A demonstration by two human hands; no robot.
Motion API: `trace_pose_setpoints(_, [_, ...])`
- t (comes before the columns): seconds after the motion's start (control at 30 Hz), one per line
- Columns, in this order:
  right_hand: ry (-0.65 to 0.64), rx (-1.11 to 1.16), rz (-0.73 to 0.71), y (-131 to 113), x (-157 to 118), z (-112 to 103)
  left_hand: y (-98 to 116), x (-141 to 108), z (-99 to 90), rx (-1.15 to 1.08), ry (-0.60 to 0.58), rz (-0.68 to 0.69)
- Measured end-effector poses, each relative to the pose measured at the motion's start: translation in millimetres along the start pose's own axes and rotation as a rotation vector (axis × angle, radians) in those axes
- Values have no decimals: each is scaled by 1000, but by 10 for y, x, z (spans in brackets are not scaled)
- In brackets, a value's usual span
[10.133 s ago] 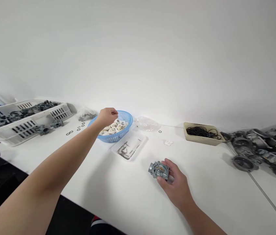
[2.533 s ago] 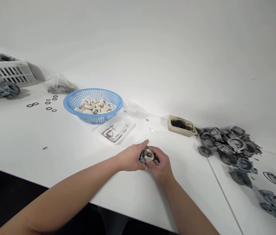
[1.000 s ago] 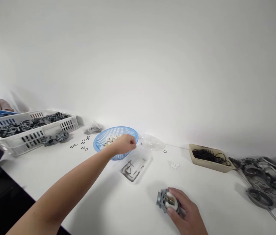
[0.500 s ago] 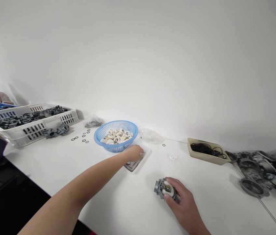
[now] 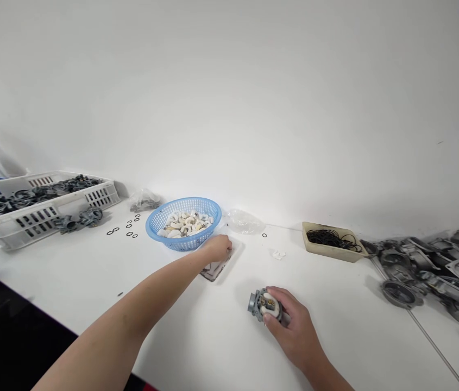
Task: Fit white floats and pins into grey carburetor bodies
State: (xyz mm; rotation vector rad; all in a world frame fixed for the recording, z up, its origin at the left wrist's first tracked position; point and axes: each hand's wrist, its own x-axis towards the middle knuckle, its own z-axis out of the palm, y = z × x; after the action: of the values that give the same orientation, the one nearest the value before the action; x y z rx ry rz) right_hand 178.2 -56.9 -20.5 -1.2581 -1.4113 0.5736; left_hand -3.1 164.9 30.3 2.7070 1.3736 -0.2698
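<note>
My right hand [image 5: 294, 328] grips a grey metal carburetor body [image 5: 258, 305] above the white table. A white U-shaped float [image 5: 270, 307] sits on the carburetor's upper side, with small brass parts inside its curve. My left hand [image 5: 219, 248] is over a shallow clear tray [image 5: 214, 271] of small dark pieces. Its fingers are closed together at the tray's far right side, and whatever they pinch is hidden. Just behind that hand stands a blue mesh basket [image 5: 156, 239] full of white floats.
A white crate [image 5: 42, 220] of carburetor bodies stands left, with loose carburetors [image 5: 78, 219] before it. Black rings [image 5: 129, 225] lie nearby. A cream tray [image 5: 331, 251] holds thin black rings; metal castings [image 5: 420, 271] are heaped right. A clear bag [image 5: 245, 221] and white bits [image 5: 278, 254] lie between.
The camera view has turned slightly right. My left fingers, earlier partly extended at the tray, are now curled together. My right hand still holds the carburetor.
</note>
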Motion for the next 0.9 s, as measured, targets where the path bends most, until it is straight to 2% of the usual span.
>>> trace_pose_setpoints(0.23, [9,-22,-7,-2,6,1,55,94,-50,57,-72,-53])
trace_pose_setpoints(0.37, [1,-28,-8,15,4,1,98,88,-59,68,-51,-55])
trace_pose_setpoints(0.57, [-2,-29,-39,36,11,-4,159,-23,-46,25,69,-53])
trace_pose_setpoints(0.7, [-22,-54,-76,16,24,-29,150,-159,-178,-64,180,-85])
trace_pose_setpoints(0.83, [-52,-51,-74,-46,34,-58,256,-481,-332,-231,300,-84])
trace_pose_setpoints(0.9, [-41,-40,-65,-70,37,-65,396,-698,-340,-476,368,-55])
